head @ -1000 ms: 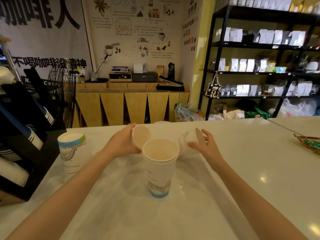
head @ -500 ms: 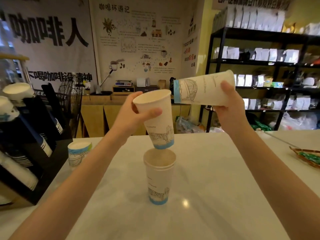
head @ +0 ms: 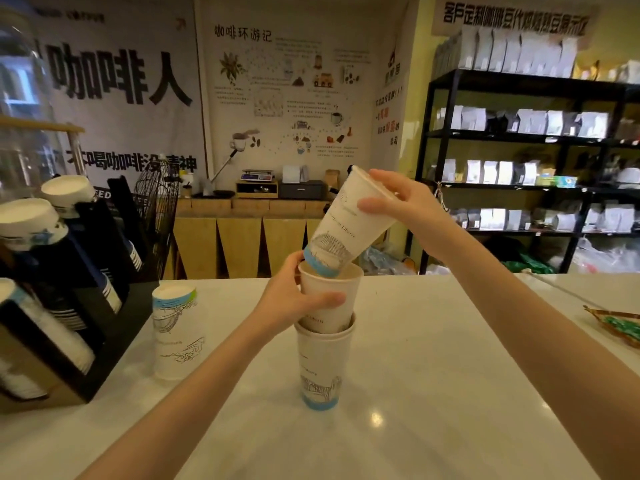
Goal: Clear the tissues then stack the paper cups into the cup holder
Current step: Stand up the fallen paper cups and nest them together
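An upright paper cup [head: 320,372] with a blue base stands mid-counter. A second cup [head: 334,289] sits partly nested in its mouth, and my left hand [head: 294,301] grips that second cup around its side. My right hand [head: 403,206] holds a third cup [head: 346,226] tilted, its blue base dipping into the second cup's rim. Another paper cup [head: 176,336] stands upside down to the left. The black cup holder [head: 79,341] with stacked cups in its slots is at the far left. No tissues are in view.
The white counter [head: 433,393] stretches right and forward. A woven tray [head: 616,323] with something green lies at its right edge. Behind the counter are a wooden bench, a fan [head: 156,209] and black shelves [head: 526,168] of bags.
My left hand lowered its cup into the standing cup. My right hand swung its cup from sideways and high down to a tilt, its base entering the left hand's cup.
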Demonstrator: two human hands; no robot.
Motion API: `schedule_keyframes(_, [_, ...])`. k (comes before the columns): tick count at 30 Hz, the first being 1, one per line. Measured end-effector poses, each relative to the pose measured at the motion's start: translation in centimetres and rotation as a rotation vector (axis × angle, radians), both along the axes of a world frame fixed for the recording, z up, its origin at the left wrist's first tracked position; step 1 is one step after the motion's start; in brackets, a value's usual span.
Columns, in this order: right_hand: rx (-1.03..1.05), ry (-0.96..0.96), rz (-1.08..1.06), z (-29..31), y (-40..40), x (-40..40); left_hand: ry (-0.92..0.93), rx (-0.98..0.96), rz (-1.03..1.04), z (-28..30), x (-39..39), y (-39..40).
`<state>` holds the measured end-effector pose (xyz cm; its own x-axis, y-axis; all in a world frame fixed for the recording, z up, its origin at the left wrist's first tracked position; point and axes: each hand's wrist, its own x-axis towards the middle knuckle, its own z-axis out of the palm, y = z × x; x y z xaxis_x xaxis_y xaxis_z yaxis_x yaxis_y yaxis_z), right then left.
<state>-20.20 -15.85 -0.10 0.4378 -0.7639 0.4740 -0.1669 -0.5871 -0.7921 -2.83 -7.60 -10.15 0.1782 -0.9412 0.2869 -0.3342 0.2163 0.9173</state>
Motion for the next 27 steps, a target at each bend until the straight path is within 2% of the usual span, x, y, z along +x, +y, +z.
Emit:
schedule_keyframes(6, [-0.088,0.276,0.038,0.0,1.7,1.4,-0.046,0.047,0.022,-1.9,0.3,0.2])
schedule_keyframes(12, [-0.09,0.523,0.064,-2.7,2.1,2.7,-0.047,0.07,-0.01,-2.9,0.2,0.6])
schedule_keyframes(18, [-0.067,0.565,0.104,-8.2,2.2,3.4,-0.059,0.067,-0.027,-3.5,0.1,0.9])
schedule_keyframes(24, [-0.033,0.577,0.156,-11.0,2.2,3.4,-0.135,0.067,-0.043,-4.0,0.0,1.5])
schedule_keyframes(27, [0.074,0.487,0.209,-11.6,2.3,3.0,-0.17,0.048,-0.022,-4.3,-0.1,1.6])
